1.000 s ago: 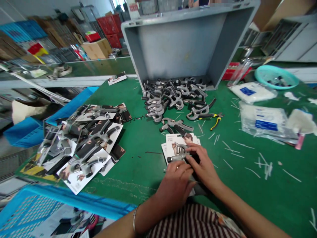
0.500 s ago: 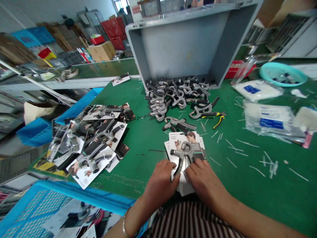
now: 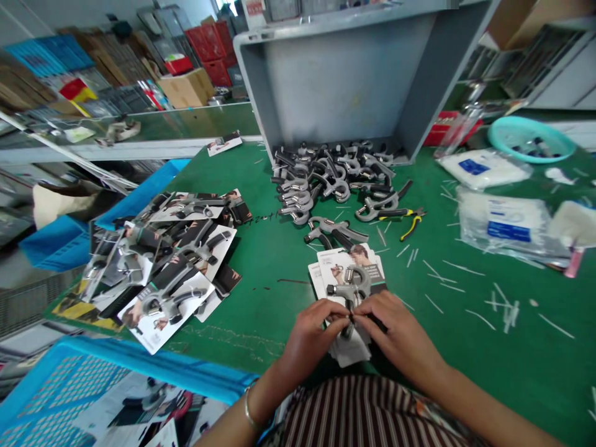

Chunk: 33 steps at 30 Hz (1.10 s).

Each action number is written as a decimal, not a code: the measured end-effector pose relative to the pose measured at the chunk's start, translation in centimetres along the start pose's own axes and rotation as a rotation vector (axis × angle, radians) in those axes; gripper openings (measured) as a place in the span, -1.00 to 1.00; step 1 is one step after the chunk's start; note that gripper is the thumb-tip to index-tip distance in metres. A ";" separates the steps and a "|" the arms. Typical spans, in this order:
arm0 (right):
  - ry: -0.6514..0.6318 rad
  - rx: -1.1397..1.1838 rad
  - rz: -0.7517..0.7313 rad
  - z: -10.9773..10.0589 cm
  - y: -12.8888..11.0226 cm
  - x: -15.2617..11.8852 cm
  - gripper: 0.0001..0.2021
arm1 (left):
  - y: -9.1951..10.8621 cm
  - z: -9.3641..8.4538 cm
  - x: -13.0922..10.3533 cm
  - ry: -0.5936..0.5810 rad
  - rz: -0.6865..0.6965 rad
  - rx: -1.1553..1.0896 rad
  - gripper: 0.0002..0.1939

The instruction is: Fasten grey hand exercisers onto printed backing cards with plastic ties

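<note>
In front of me a grey hand grip strengthener (image 3: 358,284) with a coiled spring lies on a small stack of printed backing cards (image 3: 352,356). My left hand (image 3: 311,332) is closed in a pinch over the handles, its fingertips meeting those of the other hand. From the right, my right hand (image 3: 397,329) pinches at the same spot. Whatever sits between the fingertips is too small to make out, and the fingers partly cover the handles. Just beyond the cards lie loose hand grips (image 3: 335,231).
A grey crate (image 3: 344,93) on its side holds a heap of hand grips (image 3: 326,171). Carded grips (image 3: 167,298) pile up at left, above a blue basket (image 3: 223,379). At right are yellow-handled cutters (image 3: 410,228), white strips (image 3: 479,318), plastic bags (image 3: 507,214) and a turquoise bowl (image 3: 531,127).
Both hands have come together over the grip's handles, their fingertips now meeting in a pinch. Before, they were apart on either side of it. The view has shifted slightly.
</note>
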State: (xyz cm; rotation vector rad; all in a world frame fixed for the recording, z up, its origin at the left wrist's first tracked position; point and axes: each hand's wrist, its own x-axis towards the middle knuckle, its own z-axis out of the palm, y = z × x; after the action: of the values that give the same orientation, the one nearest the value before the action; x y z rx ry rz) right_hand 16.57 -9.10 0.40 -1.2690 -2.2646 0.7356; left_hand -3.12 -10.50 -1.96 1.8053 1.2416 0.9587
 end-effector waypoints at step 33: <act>-0.075 -0.149 -0.116 -0.7 -0.1 0.6 -0.81 | 2.1 -1.1 0.9 -0.146 0.010 0.288 -0.90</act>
State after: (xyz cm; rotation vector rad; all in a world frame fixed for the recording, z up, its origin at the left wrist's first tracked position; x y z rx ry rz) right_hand 16.62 -8.46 1.01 -1.1805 -2.4704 0.5913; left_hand -3.00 -10.08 0.55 2.0635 1.3318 0.6646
